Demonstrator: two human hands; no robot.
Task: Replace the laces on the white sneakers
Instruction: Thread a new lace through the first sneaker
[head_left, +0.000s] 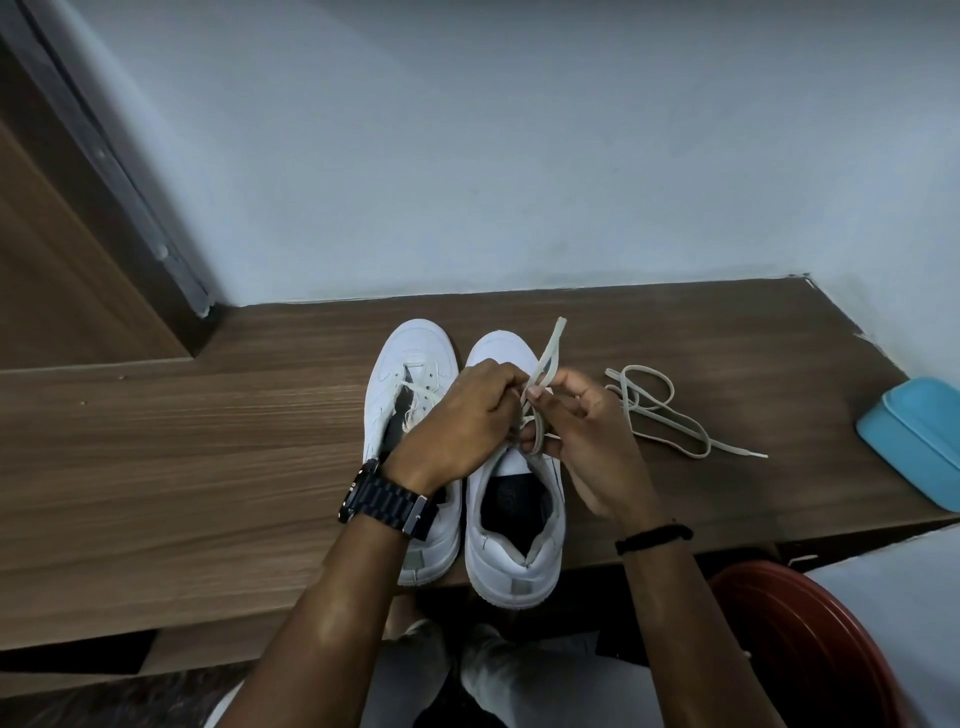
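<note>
A dark wood-grain counter (182, 441) runs along a pale blue-grey wall (519, 156), a brown wooden door frame (78, 234) at its left end. Two white leather sneakers (410, 374) stand side by side at the counter's front edge, one loose off-white lace (670, 421) coiled right of them, a light blue plastic box (914, 441) at the right edge. Over the right sneaker (511, 519), the left hand (457, 421) and right hand (587, 431) each pinch a second flat lace (545, 358); no writing is readable.

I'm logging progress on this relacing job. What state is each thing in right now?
Left sneaker: upright on the table, partly laced.
Right sneaker: upright, being laced.
Held lace: pinched by both hands, end sticking up.
Loose lace: lying looped on the table.
Left hand: grips the held lace.
Right hand: pinches it.
Blue box: closed.
</note>
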